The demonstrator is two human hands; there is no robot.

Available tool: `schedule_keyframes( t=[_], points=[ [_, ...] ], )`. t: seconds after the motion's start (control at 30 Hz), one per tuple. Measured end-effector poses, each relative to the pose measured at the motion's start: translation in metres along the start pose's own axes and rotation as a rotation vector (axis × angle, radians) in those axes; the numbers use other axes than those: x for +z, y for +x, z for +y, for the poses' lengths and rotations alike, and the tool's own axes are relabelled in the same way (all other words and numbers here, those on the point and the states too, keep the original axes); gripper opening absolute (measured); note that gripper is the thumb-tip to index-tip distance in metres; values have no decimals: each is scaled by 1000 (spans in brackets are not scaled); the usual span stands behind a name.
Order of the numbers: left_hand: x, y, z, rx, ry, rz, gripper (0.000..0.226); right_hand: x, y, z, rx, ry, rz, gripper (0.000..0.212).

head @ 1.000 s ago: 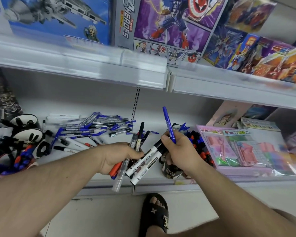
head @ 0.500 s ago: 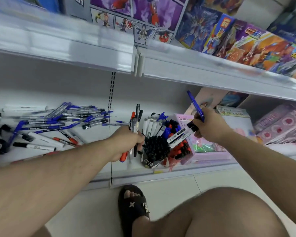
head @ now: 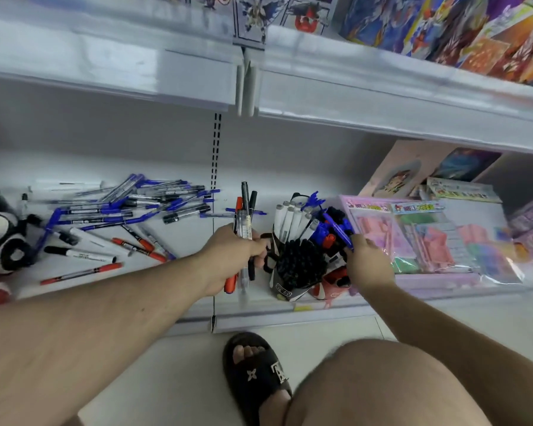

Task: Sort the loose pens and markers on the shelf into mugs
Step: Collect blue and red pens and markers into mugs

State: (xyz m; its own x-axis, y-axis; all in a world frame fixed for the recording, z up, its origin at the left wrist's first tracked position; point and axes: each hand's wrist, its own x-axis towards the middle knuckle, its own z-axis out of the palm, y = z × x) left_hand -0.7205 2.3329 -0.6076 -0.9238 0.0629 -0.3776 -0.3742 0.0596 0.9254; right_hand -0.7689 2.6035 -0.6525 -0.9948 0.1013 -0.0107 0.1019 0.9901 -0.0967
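Observation:
My left hand (head: 233, 253) grips a bundle of pens (head: 244, 216), red, clear and black, held upright just left of the mugs. My right hand (head: 366, 262) pinches a blue pen (head: 339, 230) and lowers it over the mugs; whether it still holds markers is hidden. A black mug (head: 285, 289) is packed with black-capped pens, and white markers (head: 290, 218) stand behind it. A pink mug (head: 333, 284) to its right holds red and blue pens. A loose pile of pens and markers (head: 126, 210) lies on the shelf (head: 194, 241) at the left.
Panda-patterned mugs (head: 3, 241) stand at the far left. Pink packaged stationery sets (head: 428, 238) fill the shelf right of the mugs. An upper shelf edge (head: 351, 93) overhangs. My sandalled foot (head: 256, 373) and knee are on the floor below.
My right hand has come down from beside the pink packets to the mugs, tipping the blue pen towards them. The two white markers it held are no longer visible. My left hand stays put.

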Motion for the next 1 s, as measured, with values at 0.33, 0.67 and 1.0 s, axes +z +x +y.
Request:
schedule_keyframes(
  t=[0.33, 0.67, 1.0],
  points=[
    [-5, 0, 1, -30, -108, -95, 12, 61, -18, 13, -197, 26, 7, 53],
    [-15, -16, 13, -20, -124, -232, 18, -6, -13, -21, -118, 162, -44, 46],
    [-37, -46, 27, -2, -150, -377, 19, -126, -53, -154, -105, 913, -435, 15]
  ],
)
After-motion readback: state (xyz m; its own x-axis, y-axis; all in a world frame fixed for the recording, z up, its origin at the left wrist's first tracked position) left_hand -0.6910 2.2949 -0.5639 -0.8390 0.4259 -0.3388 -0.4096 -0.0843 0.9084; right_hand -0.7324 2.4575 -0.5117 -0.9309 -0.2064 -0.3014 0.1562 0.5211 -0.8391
